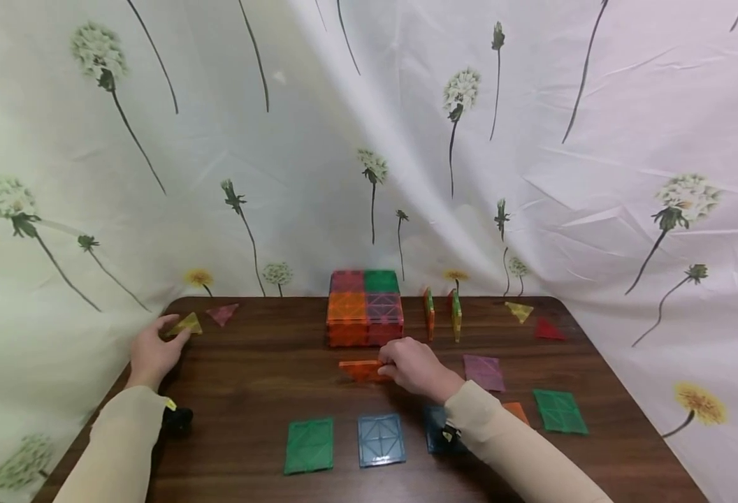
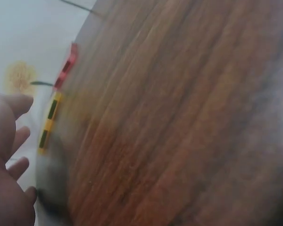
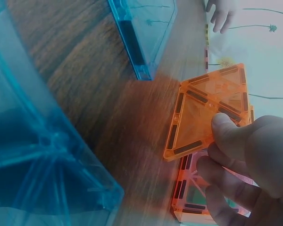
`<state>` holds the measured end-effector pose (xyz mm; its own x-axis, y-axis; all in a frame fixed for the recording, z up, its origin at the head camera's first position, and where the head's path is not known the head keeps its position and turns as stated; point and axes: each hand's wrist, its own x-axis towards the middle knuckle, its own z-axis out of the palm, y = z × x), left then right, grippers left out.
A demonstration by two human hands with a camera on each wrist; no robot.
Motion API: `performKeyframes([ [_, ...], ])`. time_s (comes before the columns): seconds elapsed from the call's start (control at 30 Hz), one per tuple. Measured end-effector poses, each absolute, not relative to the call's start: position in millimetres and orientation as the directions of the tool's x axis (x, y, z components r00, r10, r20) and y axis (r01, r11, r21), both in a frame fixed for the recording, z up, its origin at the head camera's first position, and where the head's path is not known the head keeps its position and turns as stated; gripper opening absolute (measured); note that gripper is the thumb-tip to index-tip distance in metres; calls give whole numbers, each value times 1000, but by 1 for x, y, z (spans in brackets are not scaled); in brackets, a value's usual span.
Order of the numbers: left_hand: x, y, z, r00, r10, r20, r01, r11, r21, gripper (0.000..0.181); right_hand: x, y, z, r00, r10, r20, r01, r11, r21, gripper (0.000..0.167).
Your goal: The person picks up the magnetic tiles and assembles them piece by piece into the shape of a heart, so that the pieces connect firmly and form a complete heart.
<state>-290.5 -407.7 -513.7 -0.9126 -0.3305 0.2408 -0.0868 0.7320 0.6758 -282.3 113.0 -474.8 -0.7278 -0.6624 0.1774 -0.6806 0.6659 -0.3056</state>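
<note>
Here, your right hand [image 1: 414, 367] pinches an orange tile [image 3: 198, 115]; your left hand [image 1: 155, 351] spreads beside a yellow triangle [image 1: 188, 323].

A wood-grain desk [image 1: 249, 391] stands in a small, screened-off corner, closed in at the back and both sides by a pale, creased sheet [image 1: 306, 161] printed with dandelions [image 1: 99, 50]. See-through coloured tiles [image 1: 309, 447], the kind found among children's toys, are spread across it, lending the spot a homely, playroom look. The sheet fills the background, and whether this is a house or a studio cannot be told.
</note>
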Motion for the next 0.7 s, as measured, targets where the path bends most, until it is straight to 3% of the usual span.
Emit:
performKeyframes([
  [0.27,-295,-412,-521,-917,-351,190,-179,787,590,57,-280,113,-477,-729,-664,167,-678,668,-305,16],
  [0.53,-302,-411,-526,-872,-411,267,-183,778,601,50,-281,112,-474,-715,-671,195,-696,658,-288,21],
  [0.7,-307,-409,-524,-885,-421,201,-225,763,605,61,-281,112,-473,-726,-662,183,-684,668,-294,20],
])
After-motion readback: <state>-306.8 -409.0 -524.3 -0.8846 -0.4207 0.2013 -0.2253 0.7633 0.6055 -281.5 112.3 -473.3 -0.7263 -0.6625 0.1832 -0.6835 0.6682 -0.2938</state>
